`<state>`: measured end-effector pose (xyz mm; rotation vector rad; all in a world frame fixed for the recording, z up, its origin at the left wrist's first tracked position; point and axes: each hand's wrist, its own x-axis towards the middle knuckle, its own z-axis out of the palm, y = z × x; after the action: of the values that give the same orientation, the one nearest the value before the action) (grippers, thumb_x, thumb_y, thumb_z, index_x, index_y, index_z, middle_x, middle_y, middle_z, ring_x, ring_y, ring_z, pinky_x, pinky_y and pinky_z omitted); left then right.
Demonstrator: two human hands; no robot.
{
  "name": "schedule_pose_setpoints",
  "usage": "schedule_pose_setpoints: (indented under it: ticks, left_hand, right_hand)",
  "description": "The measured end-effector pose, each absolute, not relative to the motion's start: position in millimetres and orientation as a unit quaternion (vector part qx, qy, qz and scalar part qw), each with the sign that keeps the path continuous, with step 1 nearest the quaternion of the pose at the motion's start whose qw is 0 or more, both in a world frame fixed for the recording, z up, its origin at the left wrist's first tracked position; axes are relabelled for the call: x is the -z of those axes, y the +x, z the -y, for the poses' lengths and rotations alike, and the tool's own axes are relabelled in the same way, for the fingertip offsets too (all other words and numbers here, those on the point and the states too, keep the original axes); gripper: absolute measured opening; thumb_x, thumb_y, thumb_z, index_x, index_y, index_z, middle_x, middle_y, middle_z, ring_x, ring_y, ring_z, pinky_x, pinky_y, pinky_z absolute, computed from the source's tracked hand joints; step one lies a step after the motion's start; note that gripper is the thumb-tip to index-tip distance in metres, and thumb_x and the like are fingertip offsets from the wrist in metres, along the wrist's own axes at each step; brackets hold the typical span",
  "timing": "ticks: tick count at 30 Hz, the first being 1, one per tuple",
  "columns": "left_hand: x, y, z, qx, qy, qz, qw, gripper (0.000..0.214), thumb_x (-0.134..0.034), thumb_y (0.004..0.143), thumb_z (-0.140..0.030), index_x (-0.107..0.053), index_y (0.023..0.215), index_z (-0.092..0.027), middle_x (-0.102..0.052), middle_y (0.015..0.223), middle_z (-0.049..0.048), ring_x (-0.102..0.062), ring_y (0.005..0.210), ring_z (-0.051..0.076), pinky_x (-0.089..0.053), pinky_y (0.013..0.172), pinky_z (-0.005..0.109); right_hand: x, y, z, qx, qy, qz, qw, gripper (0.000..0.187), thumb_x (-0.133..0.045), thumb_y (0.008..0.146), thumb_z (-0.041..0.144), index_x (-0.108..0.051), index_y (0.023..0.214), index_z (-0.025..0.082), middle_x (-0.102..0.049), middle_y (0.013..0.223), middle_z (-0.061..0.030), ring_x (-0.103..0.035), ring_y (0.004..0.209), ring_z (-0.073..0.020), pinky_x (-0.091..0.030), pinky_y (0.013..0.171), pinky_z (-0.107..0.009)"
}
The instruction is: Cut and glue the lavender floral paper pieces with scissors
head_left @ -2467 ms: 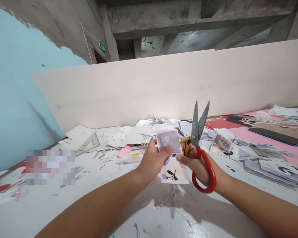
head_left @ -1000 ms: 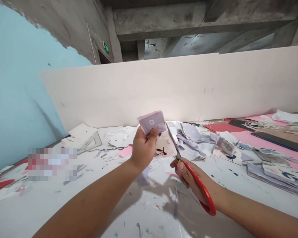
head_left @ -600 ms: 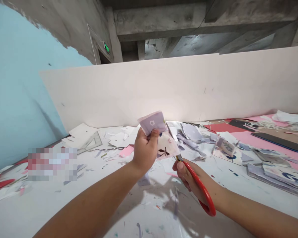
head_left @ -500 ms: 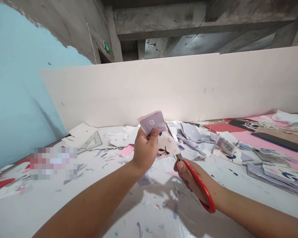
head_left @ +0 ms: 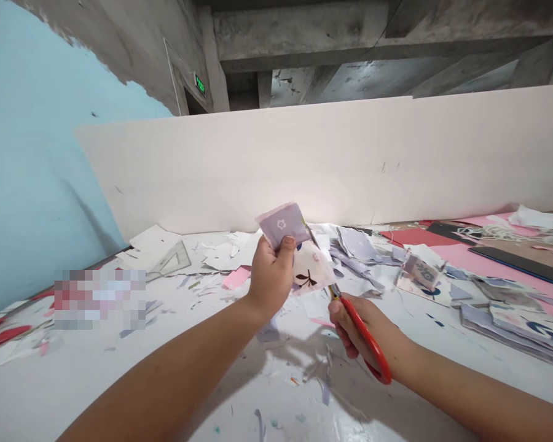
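My left hand (head_left: 274,276) pinches a small stack of patterned pieces, thumb on top. The upper lilac piece (head_left: 282,224) bears a white flower; below it hangs a pale pink piece (head_left: 311,267) with a dark leaf print. Whether they are paper or cloth I cannot tell. My right hand (head_left: 362,322) is closed around red-handled scissors (head_left: 366,337). Their blades point up and away, along the right edge of the pink piece, partly hidden by it. Both hands are raised above the white table (head_left: 239,380).
Lilac and white scraps (head_left: 357,245) lie behind my hands. A clear set square (head_left: 172,261) is at the left, near a pixelated patch. On the right are a stack of patterned pieces (head_left: 511,331), a dark phone (head_left: 525,264), white string (head_left: 488,233) and pink sheets. A white panel (head_left: 327,166) stands behind.
My right hand and the scissors have shifted slightly, with the handle loops a little higher and further left. The left hand keeps its hold on the pieces. The view has moved slightly.
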<state>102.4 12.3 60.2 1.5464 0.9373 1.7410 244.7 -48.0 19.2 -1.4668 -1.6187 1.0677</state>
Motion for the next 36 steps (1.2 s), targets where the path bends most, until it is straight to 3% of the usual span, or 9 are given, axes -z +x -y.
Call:
schedule_pose_setpoints:
  ticks: [8, 15, 23, 31, 36]
  left_hand:
    - [-55.2, 102.5, -19.0, -0.667, 0.571, -0.341, 0.336, 0.038, -0.049, 0.075, -0.051, -0.053, 0.092, -0.017, -0.06, 0.074, 0.0028, -0.055, 0.067, 0.012, -0.043, 0.062, 0.025]
    - [-57.5, 103.9, -14.1, -0.652, 0.573, -0.331, 0.371, 0.038, -0.053, 0.072, -0.05, -0.054, 0.089, -0.016, -0.06, 0.071, 0.0026, -0.055, 0.064, 0.013, -0.043, 0.06, 0.025]
    - [-54.3, 106.8, -14.1, -0.635, 0.567, -0.342, 0.399, 0.037, -0.054, 0.071, -0.051, -0.054, 0.088, -0.018, -0.058, 0.064, 0.0004, -0.053, 0.058, 0.012, -0.042, 0.056, 0.024]
    - [-51.6, 106.8, -16.2, -0.624, 0.568, -0.311, 0.438, 0.036, -0.053, 0.072, -0.05, -0.053, 0.09, -0.019, -0.056, 0.067, -0.0007, -0.051, 0.057, 0.01, -0.04, 0.054, 0.022]
    - [-53.5, 106.9, -14.4, -0.629, 0.566, -0.308, 0.435, 0.036, -0.054, 0.072, -0.049, -0.054, 0.089, -0.017, -0.058, 0.069, 0.001, -0.052, 0.059, 0.011, -0.042, 0.056, 0.023]
  right_hand:
    - [-17.2, 246.0, 46.7, -0.421, -0.549, 0.631, 0.353, 0.043, -0.036, 0.077, 0.062, -0.036, 0.066, 0.02, -0.035, 0.047, 0.0074, -0.037, 0.039, -0.0076, -0.03, 0.039, -0.021]
    - [-24.2, 251.9, 50.4, -0.323, -0.497, 0.72, 0.361, 0.044, -0.026, 0.082, 0.061, -0.032, 0.066, 0.021, -0.031, 0.057, 0.005, -0.03, 0.053, -0.01, -0.03, 0.05, -0.025]
    - [-18.4, 252.6, 49.1, -0.331, -0.525, 0.7, 0.354, 0.052, -0.016, 0.078, 0.068, -0.03, 0.061, 0.021, -0.033, 0.049, 0.0051, -0.031, 0.045, -0.0097, -0.029, 0.046, -0.025]
    - [-21.7, 250.0, 46.5, -0.395, -0.592, 0.63, 0.311, 0.042, -0.029, 0.08, 0.058, -0.034, 0.062, 0.021, -0.038, 0.046, 0.0054, -0.042, 0.039, -0.0099, -0.034, 0.043, -0.025]
    - [-20.0, 251.6, 46.5, -0.376, -0.535, 0.668, 0.356, 0.042, -0.03, 0.081, 0.058, -0.032, 0.062, 0.021, -0.036, 0.049, 0.0055, -0.038, 0.043, -0.0094, -0.033, 0.045, -0.025]
